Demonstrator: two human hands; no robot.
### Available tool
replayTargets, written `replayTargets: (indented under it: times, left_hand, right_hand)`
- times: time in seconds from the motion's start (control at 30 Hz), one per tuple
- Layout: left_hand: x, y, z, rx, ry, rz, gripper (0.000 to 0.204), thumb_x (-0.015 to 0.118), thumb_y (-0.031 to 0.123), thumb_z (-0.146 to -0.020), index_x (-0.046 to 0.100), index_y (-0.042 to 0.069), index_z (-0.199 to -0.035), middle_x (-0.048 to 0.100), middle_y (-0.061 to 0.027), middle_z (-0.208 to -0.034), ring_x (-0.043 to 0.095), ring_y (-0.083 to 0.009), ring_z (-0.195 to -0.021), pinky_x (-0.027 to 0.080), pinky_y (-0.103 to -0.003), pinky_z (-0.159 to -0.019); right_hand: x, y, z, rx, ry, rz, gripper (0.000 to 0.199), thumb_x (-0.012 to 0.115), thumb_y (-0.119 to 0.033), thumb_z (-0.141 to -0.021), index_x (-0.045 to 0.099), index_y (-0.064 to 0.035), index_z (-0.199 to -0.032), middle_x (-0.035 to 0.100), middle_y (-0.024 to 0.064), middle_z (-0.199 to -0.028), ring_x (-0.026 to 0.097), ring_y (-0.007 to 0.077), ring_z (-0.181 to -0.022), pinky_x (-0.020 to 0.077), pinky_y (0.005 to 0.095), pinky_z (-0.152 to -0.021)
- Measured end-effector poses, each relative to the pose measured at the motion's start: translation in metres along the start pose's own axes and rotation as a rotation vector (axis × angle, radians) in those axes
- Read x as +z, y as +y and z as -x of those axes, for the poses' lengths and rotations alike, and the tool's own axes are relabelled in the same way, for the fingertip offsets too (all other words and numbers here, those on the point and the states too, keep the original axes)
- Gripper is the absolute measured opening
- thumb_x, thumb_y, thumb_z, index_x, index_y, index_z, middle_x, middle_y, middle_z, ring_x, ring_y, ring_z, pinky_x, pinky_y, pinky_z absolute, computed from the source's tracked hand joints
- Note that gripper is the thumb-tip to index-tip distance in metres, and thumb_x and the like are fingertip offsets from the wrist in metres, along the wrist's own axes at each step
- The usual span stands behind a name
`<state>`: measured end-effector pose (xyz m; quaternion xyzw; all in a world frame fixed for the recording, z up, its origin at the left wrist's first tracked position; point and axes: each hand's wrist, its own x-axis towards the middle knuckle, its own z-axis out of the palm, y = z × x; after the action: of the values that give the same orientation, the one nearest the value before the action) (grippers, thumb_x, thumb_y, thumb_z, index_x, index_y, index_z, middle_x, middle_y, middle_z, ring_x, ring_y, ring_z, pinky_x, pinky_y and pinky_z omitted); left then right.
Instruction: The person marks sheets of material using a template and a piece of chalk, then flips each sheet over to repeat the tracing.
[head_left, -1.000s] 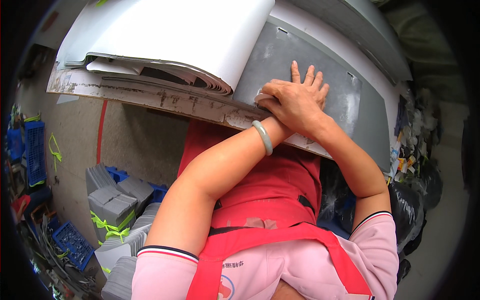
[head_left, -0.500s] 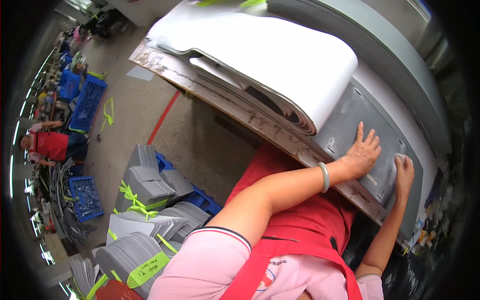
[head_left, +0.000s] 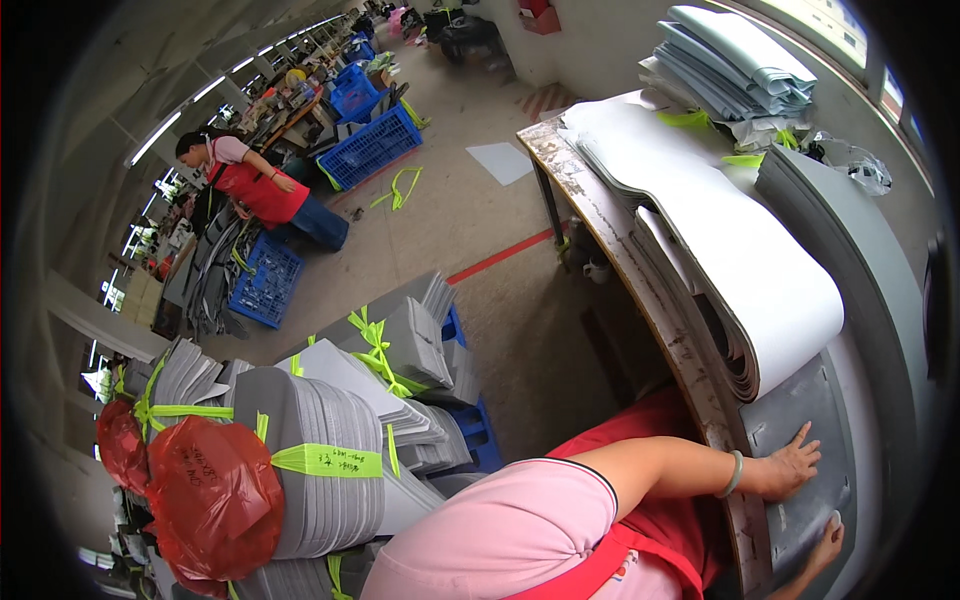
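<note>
Dark grey panel (head_left: 790,400) lies flat on the worktop (head_left: 548,145), directly beneath the left hand (head_left: 788,470), which presses on it palm down with fingers spread and holds nothing. Nearer the body, the right hand (head_left: 828,545) is bent in at the panel's far side, its fingers seemingly pinched on a small pale piece (head_left: 836,518) too small to identify. If the left hand bears down unevenly or lifts, the panel could slide, perhaps over the worktop's near edge, just left of the hands. Just beyond the left hand, folded white sheets (head_left: 740,240) bulge close to the panel; a shove that way could catch their fold. Past them on the far side rise curved grey sheets (head_left: 850,240), which might topple if knocked. Well left of the hands stand tied grey bundles (head_left: 340,510) and a red bag (head_left: 215,500).
</note>
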<state>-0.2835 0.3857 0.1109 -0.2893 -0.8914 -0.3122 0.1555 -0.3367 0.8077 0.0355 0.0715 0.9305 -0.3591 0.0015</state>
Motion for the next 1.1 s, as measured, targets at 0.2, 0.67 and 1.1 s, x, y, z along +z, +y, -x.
replayTargets:
  times: [0.2, 0.67, 1.1]
  left_hand:
    - [0.003, 0.005, -0.003, 0.018, 0.001, 0.0, 0.033, 0.059, 0.027, -0.09, 0.069, 0.004, -0.111, 0.055, -0.0198, -0.132, 0.041, -0.0384, -0.139, 0.007, -0.072, -0.117]
    - [-0.046, 0.037, 0.034, 0.324, -0.165, -0.027, 0.024, 0.079, 0.031, -0.067, 0.07, 0.012, -0.079, 0.058, -0.0058, -0.093, 0.056, -0.0253, -0.1, 0.042, -0.035, -0.087]
    - [-0.032, 0.007, 0.016, 0.344, -0.377, 0.108, 0.019, 0.076, 0.025, -0.072, 0.075, 0.008, -0.079, 0.067, -0.0107, -0.096, 0.064, -0.0318, -0.097, 0.055, -0.042, -0.082]
  right_hand:
    - [-0.027, -0.069, 0.051, 0.282, 0.211, -0.77, 0.055, 0.067, -0.033, -0.098, 0.052, -0.0036, -0.142, 0.059, 0.0051, -0.136, 0.056, 0.0179, -0.122, 0.0436, 0.0312, -0.103]
    - [-0.022, -0.129, 0.079, 0.327, 0.218, -1.526, 0.064, 0.059, -0.045, -0.1, 0.045, -0.0054, -0.148, 0.042, 0.0064, -0.153, 0.04, 0.0239, -0.137, 0.0296, 0.0364, -0.116]
    - [-0.007, -0.107, 0.08, 0.254, 0.247, -1.428, 0.069, 0.054, -0.049, -0.102, 0.039, -0.0037, -0.152, 0.038, 0.0081, -0.157, 0.038, 0.025, -0.141, 0.0264, 0.0366, -0.119]
